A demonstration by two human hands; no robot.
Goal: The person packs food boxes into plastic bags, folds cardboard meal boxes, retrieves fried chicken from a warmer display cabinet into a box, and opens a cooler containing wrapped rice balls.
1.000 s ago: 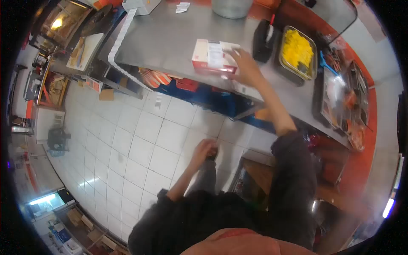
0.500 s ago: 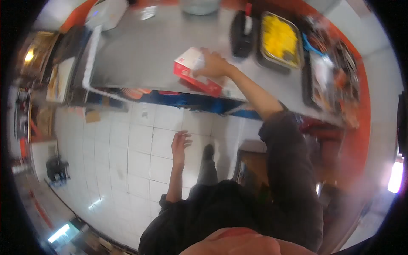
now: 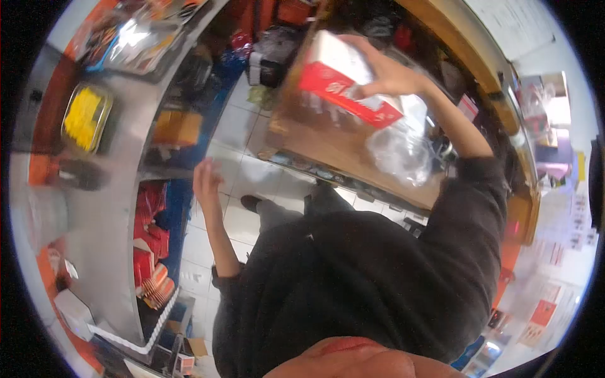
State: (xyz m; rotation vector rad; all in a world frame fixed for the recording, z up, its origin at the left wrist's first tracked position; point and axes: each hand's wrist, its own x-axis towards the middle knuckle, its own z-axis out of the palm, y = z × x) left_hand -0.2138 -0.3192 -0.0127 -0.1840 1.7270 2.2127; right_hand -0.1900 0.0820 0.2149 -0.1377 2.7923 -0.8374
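Observation:
My right hand [image 3: 394,72] is closed on a red and white cardboard box [image 3: 343,94], gripping it from above with the thumb on the near side. The box is held over a brown wooden tabletop [image 3: 287,129]; a gap between them cannot be made out for sure. Beside the box lies a crumpled clear plastic bag [image 3: 400,154]. My left hand [image 3: 207,179] hangs low over the tiled floor, with its fingers loosely bent and apart and nothing in it.
To the left runs a steel counter [image 3: 104,220] bearing a metal tray [image 3: 104,129] of yellow food. Red packets [image 3: 150,205] and a cardboard box [image 3: 178,128] fill shelves beneath it. Dark clutter stands behind the wooden table.
My body and view have turned right, from the steel counter to the wooden table. The box in my right hand has come along from the counter. My left hand still hangs free.

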